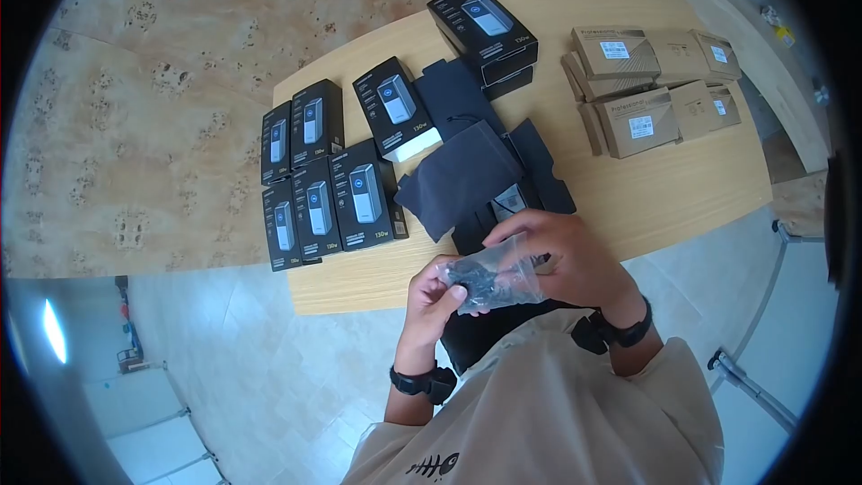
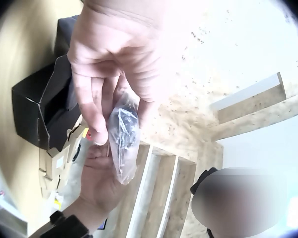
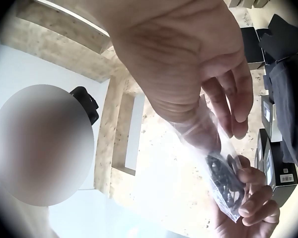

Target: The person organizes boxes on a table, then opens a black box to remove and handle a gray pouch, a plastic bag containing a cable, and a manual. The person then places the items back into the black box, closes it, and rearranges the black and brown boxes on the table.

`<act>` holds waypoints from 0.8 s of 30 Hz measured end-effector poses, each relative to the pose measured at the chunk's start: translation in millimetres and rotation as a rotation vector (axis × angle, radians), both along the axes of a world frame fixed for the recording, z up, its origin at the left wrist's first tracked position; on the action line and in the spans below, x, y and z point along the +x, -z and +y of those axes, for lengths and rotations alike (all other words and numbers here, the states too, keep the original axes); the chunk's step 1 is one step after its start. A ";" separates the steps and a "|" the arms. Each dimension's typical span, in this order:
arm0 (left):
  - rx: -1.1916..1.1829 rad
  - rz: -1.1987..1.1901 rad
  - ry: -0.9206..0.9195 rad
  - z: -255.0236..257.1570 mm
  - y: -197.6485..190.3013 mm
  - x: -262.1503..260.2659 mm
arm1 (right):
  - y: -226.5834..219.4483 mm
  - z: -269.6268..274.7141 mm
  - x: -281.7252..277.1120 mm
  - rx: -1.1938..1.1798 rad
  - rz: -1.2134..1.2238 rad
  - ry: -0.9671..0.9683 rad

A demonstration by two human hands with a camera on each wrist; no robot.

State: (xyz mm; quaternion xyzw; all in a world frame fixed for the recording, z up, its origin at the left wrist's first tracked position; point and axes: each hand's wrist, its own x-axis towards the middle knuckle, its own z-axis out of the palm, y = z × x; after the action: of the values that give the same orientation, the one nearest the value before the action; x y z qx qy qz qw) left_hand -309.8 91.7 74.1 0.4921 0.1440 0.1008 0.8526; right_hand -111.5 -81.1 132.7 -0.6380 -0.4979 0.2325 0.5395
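A clear plastic bag [image 1: 489,280] with small dark pieces inside is held at the person's waist, in front of the table edge. The left hand [image 1: 429,307] grips its left end, thumb on top. At the other end is the right hand [image 1: 579,260]. In the right wrist view, its thumb shows through the clear film at the bag's mouth, with the fingers curled on the outer side. The dark pieces [image 3: 223,181] lie toward the left hand's end. Just beyond the hands, a dark grey cloth pouch [image 1: 467,175] lies over an opened black box [image 1: 543,166].
Several black printed boxes [image 1: 366,193] stand on the left of the wooden table [image 1: 664,202]. More black boxes [image 1: 485,27] are stacked at the back. Brown cartons [image 1: 637,121] sit in piles at the right.
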 end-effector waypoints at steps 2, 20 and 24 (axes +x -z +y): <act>0.033 0.002 -0.026 0.2 1.6 -1.1 | -2.0 -0.7 0.8 -0.021 0.030 0.015; 0.228 0.090 -0.250 3.7 -12.2 -11.8 | 12.0 -6.7 5.7 0.091 0.569 0.107; 0.218 0.077 -0.271 5.4 -13.5 -16.8 | 6.6 -10.6 8.8 0.050 0.790 0.176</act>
State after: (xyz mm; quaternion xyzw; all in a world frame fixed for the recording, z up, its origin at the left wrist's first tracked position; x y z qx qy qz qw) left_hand -326.6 97.1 87.6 0.5612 0.2297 0.2108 0.7667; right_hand -102.7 -91.7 126.0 -0.5265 -0.2015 0.4007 0.7223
